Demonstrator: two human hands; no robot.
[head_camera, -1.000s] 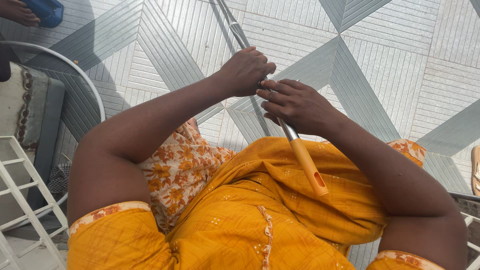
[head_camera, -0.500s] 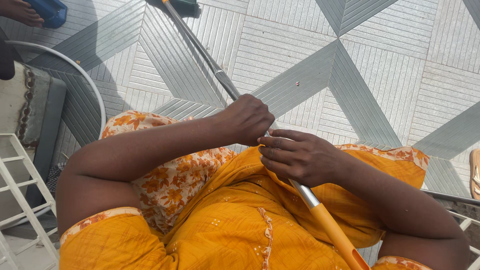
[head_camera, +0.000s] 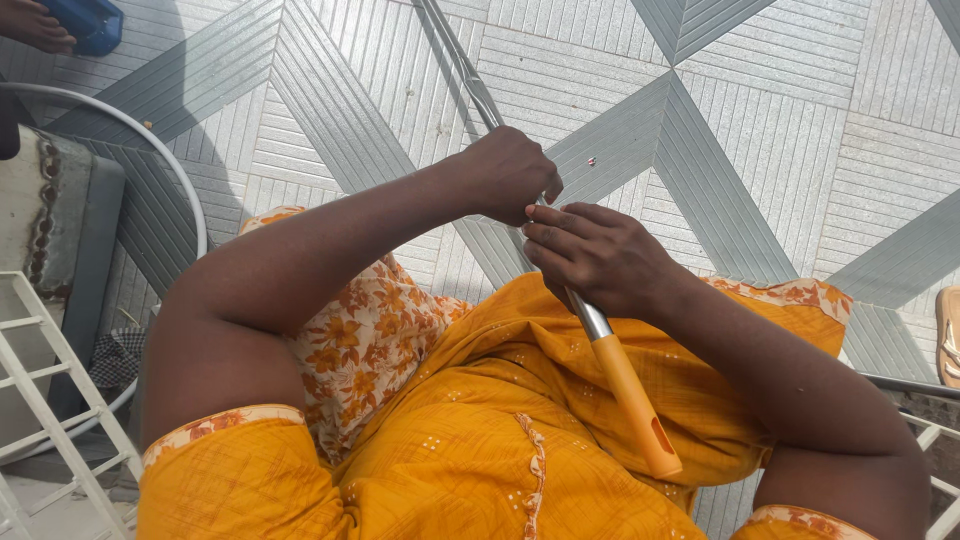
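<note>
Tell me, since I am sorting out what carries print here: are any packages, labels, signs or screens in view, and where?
No package, label, sign or screen shows.
Blue object: top left corner beside another person's foot; too cropped to tell its kind.
Pole: a long metal shaft with an orange end grip, plain, held by the left hand and the right hand over the grey tiled floor.
</note>
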